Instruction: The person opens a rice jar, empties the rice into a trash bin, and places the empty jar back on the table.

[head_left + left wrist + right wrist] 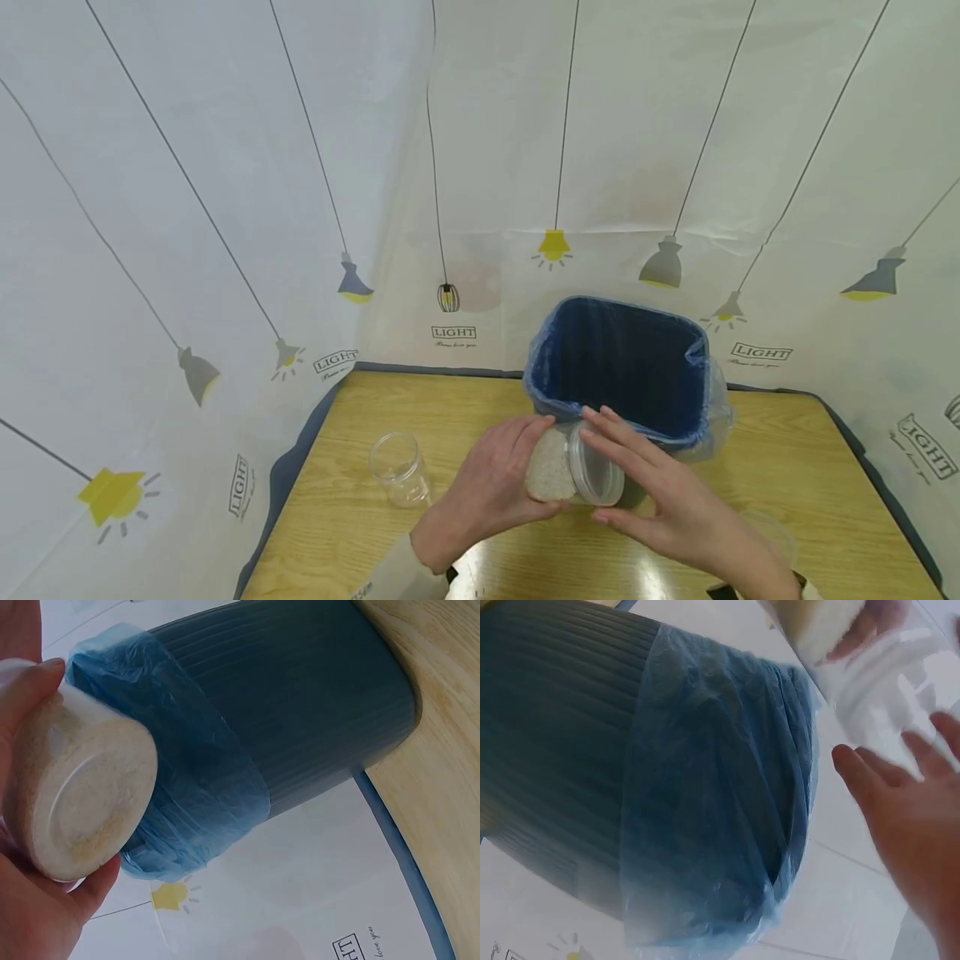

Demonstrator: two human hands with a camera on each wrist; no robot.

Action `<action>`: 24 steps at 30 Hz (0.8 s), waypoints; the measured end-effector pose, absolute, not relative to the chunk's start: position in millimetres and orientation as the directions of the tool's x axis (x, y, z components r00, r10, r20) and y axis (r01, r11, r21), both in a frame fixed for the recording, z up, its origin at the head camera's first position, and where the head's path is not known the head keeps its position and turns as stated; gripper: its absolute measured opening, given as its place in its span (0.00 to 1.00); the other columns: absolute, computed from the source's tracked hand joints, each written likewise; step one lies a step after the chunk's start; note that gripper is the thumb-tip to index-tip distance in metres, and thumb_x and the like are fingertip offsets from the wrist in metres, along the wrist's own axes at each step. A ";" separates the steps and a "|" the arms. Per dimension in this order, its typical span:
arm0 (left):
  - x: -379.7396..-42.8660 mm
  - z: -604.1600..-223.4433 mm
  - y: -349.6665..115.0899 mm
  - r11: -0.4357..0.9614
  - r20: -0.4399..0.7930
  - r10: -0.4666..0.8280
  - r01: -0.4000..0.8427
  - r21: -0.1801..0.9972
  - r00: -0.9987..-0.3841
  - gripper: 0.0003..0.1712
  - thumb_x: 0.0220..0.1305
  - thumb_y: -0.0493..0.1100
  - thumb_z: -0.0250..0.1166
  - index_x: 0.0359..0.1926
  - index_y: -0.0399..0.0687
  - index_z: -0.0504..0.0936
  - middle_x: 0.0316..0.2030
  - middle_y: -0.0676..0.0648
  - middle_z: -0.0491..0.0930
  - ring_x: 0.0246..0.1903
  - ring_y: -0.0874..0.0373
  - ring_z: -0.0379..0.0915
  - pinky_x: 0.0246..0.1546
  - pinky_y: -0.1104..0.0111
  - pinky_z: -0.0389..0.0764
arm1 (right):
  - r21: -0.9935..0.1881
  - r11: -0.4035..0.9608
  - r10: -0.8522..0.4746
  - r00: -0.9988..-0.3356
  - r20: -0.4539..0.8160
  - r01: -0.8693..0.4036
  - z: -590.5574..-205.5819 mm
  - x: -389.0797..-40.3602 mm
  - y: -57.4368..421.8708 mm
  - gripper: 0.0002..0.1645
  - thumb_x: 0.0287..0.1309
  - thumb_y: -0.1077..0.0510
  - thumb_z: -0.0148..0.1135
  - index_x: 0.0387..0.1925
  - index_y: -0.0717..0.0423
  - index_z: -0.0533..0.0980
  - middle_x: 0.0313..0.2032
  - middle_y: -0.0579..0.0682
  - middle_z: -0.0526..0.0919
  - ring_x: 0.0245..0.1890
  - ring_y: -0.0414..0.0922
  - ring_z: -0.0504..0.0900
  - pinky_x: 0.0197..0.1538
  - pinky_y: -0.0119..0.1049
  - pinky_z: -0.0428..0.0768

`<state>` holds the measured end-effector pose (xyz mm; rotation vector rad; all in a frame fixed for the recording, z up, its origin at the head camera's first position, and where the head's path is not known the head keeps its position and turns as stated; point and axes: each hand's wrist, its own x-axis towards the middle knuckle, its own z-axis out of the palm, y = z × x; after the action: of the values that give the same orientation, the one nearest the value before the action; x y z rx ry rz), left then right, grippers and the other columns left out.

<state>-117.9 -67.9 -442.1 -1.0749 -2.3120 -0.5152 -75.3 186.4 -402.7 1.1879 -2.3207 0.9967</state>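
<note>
My left hand (491, 471) grips a clear plastic jar (550, 467) of pale, rice-like grains, tipped on its side with its base toward the left palm. Its clear, wide screw lid (597, 471) faces right. Around that lid my right hand (667, 496) is spread, fingers above and thumb below; in the right wrist view the fingertips (844, 754) sit just off the clear plastic. The left wrist view shows the jar's round base (97, 802) between the left thumb and fingers. Left of the hands, an empty clear jar (401, 471) stands upright without a lid.
Behind the hands stands a dark blue bin (622, 367) lined with a thin blue plastic bag (716, 417). On the wooden table (330, 533), a faint clear round disc (772, 533) lies beside the right forearm. A lamp-printed sheet (480, 167) hangs around the table's back and sides.
</note>
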 end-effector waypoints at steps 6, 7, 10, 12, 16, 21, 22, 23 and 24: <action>-116.1 -445.7 -63.4 0.610 0.690 0.539 0.789 0.074 -0.482 0.61 0.32 0.63 0.87 0.66 0.41 0.72 0.55 0.46 0.79 0.51 0.54 0.79 0.54 0.62 0.82 | -0.344 0.632 -0.452 -0.691 0.563 -0.694 -400.3 -66.9 174.7 0.50 0.64 0.38 0.69 0.78 0.55 0.62 0.74 0.53 0.66 0.66 0.50 0.75 0.57 0.40 0.82; -115.9 -446.2 -62.6 0.611 0.703 0.534 0.789 0.063 -0.470 0.61 0.32 0.63 0.86 0.66 0.40 0.72 0.55 0.46 0.79 0.51 0.54 0.79 0.54 0.62 0.82 | -0.325 0.661 -0.440 -0.700 0.563 -0.676 -399.4 -65.9 172.5 0.49 0.64 0.38 0.68 0.78 0.54 0.62 0.73 0.52 0.67 0.64 0.50 0.76 0.54 0.44 0.84; -115.7 -446.6 -61.5 0.616 0.714 0.529 0.786 0.048 -0.459 0.61 0.32 0.63 0.86 0.66 0.40 0.72 0.56 0.46 0.79 0.52 0.54 0.79 0.55 0.63 0.81 | -0.310 0.677 -0.425 -0.699 0.575 -0.667 -397.5 -64.6 168.5 0.46 0.66 0.37 0.65 0.77 0.55 0.64 0.70 0.52 0.70 0.62 0.51 0.78 0.49 0.51 0.85; -116.1 -446.5 -61.5 0.620 0.710 0.533 0.783 0.043 -0.461 0.61 0.31 0.63 0.86 0.66 0.40 0.72 0.56 0.46 0.79 0.52 0.54 0.79 0.54 0.63 0.82 | -0.305 0.671 -0.424 -0.687 0.590 -0.676 -396.3 -65.0 168.1 0.45 0.68 0.34 0.62 0.76 0.56 0.65 0.70 0.52 0.71 0.61 0.51 0.79 0.48 0.51 0.86; -117.1 -446.0 -62.5 0.619 0.691 0.550 0.784 0.039 -0.469 0.63 0.31 0.64 0.87 0.66 0.40 0.71 0.56 0.46 0.79 0.52 0.54 0.79 0.54 0.63 0.82 | -0.296 0.635 -0.449 -0.652 0.612 -0.714 -395.5 -67.4 171.3 0.45 0.69 0.32 0.55 0.75 0.57 0.67 0.69 0.52 0.72 0.61 0.51 0.79 0.51 0.42 0.85; -117.7 -445.8 -63.8 0.612 0.679 0.562 0.790 0.042 -0.472 0.63 0.31 0.64 0.87 0.67 0.40 0.71 0.56 0.46 0.79 0.53 0.54 0.79 0.54 0.62 0.82 | -0.317 0.555 -0.509 -0.615 0.603 -0.769 -396.5 -71.3 177.7 0.46 0.69 0.31 0.54 0.74 0.58 0.68 0.71 0.55 0.70 0.68 0.47 0.74 0.66 0.24 0.69; -117.6 -445.6 -64.1 0.612 0.675 0.563 0.790 0.048 -0.477 0.63 0.31 0.63 0.87 0.67 0.41 0.71 0.56 0.46 0.78 0.53 0.54 0.79 0.54 0.62 0.82 | -0.328 0.541 -0.522 -0.614 0.592 -0.775 -396.7 -71.6 179.2 0.46 0.69 0.31 0.54 0.74 0.57 0.68 0.72 0.55 0.70 0.70 0.46 0.71 0.67 0.23 0.67; -117.1 -445.4 -64.5 0.612 0.668 0.564 0.789 0.056 -0.485 0.63 0.31 0.63 0.87 0.67 0.41 0.71 0.57 0.46 0.78 0.53 0.53 0.78 0.54 0.62 0.82 | -0.338 0.527 -0.533 -0.613 0.583 -0.780 -397.0 -71.9 180.4 0.45 0.68 0.31 0.55 0.74 0.57 0.68 0.73 0.55 0.69 0.72 0.46 0.69 0.68 0.23 0.65; -116.9 -445.4 -64.8 0.611 0.664 0.565 0.789 0.062 -0.489 0.62 0.32 0.63 0.87 0.67 0.41 0.71 0.57 0.46 0.78 0.54 0.53 0.78 0.55 0.62 0.82 | -0.346 0.512 -0.544 -0.609 0.577 -0.786 -397.2 -72.0 181.7 0.45 0.68 0.32 0.56 0.74 0.56 0.68 0.73 0.55 0.68 0.73 0.46 0.67 0.68 0.23 0.65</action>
<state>-116.9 -64.8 -445.4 -1.0626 -2.2315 -0.4836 -72.0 181.7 -397.2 1.0974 -2.3611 0.8341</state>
